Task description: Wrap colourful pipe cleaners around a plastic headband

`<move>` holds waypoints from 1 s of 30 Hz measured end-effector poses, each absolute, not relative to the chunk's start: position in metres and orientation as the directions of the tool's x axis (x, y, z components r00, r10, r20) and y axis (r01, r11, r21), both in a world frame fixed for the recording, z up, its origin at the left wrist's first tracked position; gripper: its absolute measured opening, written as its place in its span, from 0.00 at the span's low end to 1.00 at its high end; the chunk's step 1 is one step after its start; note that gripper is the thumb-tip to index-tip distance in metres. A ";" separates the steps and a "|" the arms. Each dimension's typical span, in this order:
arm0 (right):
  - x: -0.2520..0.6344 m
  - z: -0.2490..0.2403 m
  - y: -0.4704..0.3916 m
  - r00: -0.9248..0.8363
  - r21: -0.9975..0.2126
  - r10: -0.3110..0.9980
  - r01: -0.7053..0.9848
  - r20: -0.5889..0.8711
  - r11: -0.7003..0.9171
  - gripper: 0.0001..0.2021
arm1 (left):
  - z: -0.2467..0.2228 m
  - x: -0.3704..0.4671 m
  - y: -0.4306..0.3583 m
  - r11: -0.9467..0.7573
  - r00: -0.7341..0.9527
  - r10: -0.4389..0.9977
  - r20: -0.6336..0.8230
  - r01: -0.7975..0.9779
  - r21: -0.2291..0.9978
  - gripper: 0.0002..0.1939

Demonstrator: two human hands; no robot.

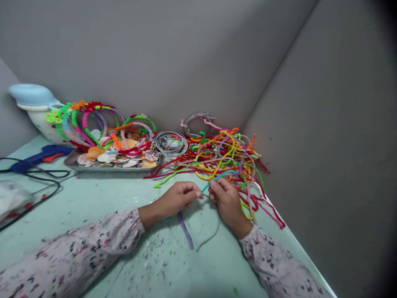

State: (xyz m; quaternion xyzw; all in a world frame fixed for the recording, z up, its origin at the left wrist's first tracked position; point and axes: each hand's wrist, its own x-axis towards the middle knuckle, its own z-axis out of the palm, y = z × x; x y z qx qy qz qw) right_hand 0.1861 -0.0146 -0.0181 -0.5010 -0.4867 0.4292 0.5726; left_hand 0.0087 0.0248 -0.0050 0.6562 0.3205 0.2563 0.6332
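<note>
My left hand (177, 199) is closed in a pinch where a grey cord-like wire (214, 235) and a teal pipe cleaner meet. Close beside it, my right hand (228, 203) pinches the teal pipe cleaner (223, 175), whose free end sticks up past the fingers. The wire's loose end curves down below the right hand. From under the left hand hangs a purple fuzzy length (186, 231); whether it is joined to the wire is hidden. A bit of teal also shows below the left wrist.
A heap of coloured pipe cleaners (217, 153) lies just beyond my right hand. Behind stand coils of grey wire (170, 142) and a metal tray (111, 169) with shells and fuzzy headbands (89, 124). A blue glue gun (40, 157) with black cable lies left.
</note>
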 end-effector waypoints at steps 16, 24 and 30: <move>0.190 -0.020 -0.005 0.175 -0.977 0.985 -0.211 0.002 0.040 0.14 | -0.008 0.008 0.024 0.013 0.643 0.761 -0.086 0.117 0.993 0.20; 0.190 -0.021 -0.005 0.238 -0.966 0.971 -0.244 0.024 0.084 0.14 | -0.006 0.011 0.024 -0.033 0.635 0.767 -0.085 0.172 0.985 0.19; 0.188 -0.020 -0.005 0.249 -0.960 0.969 -0.270 0.008 0.078 0.15 | 0.001 0.012 0.021 -0.017 0.629 0.773 -0.083 0.150 0.988 0.19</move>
